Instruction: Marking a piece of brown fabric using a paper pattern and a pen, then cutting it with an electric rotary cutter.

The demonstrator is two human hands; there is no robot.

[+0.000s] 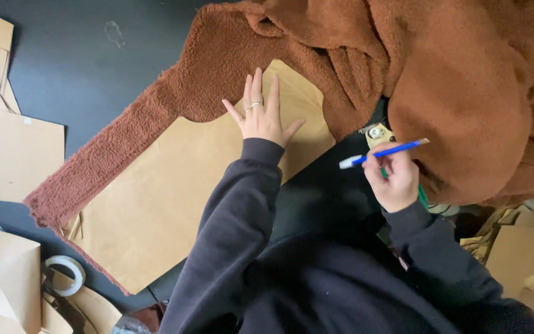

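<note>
**Left hand pins pattern, right hand holds pen clear**

I see my left hand (262, 116) flat and fully open, fingers spread, palm down on the tan paper pattern piece (174, 198). It grips nothing; my read is it presses the paper so it can't slide on the pile. The pattern lies on the rust-brown fleece fabric (217, 62), whose edge shows as a strip along the paper's left side; the rest is bunched top right.

My right hand (395, 178) is closed around a blue pen (385, 151) with a white end, held just beside the fabric heap, off the paper. Something green shows under that hand; can't tell what.

Black table (81, 68) underneath. More tan card pieces (13, 148) stacked at far left, unmarked as far as I can see. Roll of clear tape (64, 273) bottom left. Small metal part (375, 132) near the pen, unclear.
</note>
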